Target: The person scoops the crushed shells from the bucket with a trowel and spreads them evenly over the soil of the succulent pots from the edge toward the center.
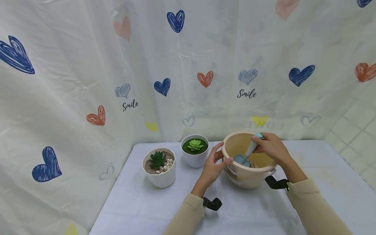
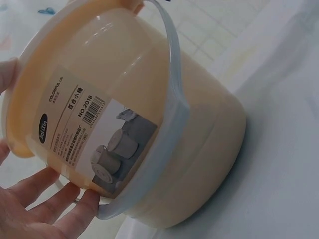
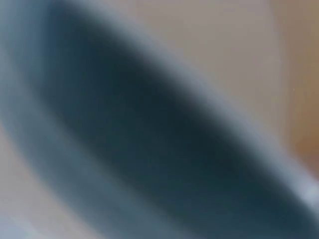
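My left hand (image 1: 212, 168) holds the side of a cream plastic bucket (image 1: 246, 178), its thumb at the rim and its fingers against the outer wall. The left wrist view shows these fingers (image 2: 75, 209) touching the bucket beside its printed label (image 2: 94, 129) and pale bail handle (image 2: 174, 109). My right hand (image 1: 271, 147) grips a small blue garden trowel (image 1: 249, 150) by its handle. The trowel slants down into the bucket, blade lowest, near some small light pieces at the bottom. A blurred dark band fills most of the right wrist view.
Left of the bucket stand two white pots with succulents: a nearer one (image 1: 161, 179) with dark leaves and pebbles, and a farther one (image 1: 195, 161) with a light green rosette. A white cloth (image 1: 129, 202) covers the table. A heart-printed curtain (image 1: 141, 52) hangs behind.
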Demonstrator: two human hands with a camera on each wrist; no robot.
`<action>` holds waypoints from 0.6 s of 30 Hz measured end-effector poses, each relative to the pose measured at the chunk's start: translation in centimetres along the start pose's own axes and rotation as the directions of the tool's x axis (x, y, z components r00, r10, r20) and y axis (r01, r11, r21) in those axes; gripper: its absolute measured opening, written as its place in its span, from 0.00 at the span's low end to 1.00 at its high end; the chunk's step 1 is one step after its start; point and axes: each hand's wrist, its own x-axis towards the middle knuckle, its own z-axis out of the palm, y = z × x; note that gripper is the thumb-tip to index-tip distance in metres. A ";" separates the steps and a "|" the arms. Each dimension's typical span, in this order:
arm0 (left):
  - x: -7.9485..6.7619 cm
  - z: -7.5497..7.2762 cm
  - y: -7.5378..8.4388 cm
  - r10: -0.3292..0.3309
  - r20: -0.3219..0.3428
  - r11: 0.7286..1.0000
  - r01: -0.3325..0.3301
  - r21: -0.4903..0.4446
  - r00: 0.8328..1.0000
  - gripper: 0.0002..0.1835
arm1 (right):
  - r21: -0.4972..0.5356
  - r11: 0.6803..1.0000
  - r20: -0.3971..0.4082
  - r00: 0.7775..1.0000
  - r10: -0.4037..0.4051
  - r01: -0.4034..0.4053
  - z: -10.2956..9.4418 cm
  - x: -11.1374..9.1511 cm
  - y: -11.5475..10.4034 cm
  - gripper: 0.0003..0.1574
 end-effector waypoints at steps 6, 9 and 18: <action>0.0 0.0 -0.1 0.004 0.004 1.000 -0.004 -0.004 1.000 0.40 | 0.067 0.998 -0.025 1.000 0.013 -0.012 -0.2 0.1 0.0 0.32; 0.1 -0.1 -0.1 0.013 0.006 1.000 -0.013 -0.004 1.000 0.40 | 0.140 0.990 -0.035 0.999 0.021 -0.016 -0.2 0.2 0.0 0.33; -0.1 0.0 -0.3 0.001 0.012 1.000 -0.001 -0.012 1.000 0.39 | 0.220 0.974 -0.036 0.997 0.064 -0.055 -0.6 -0.1 0.1 0.38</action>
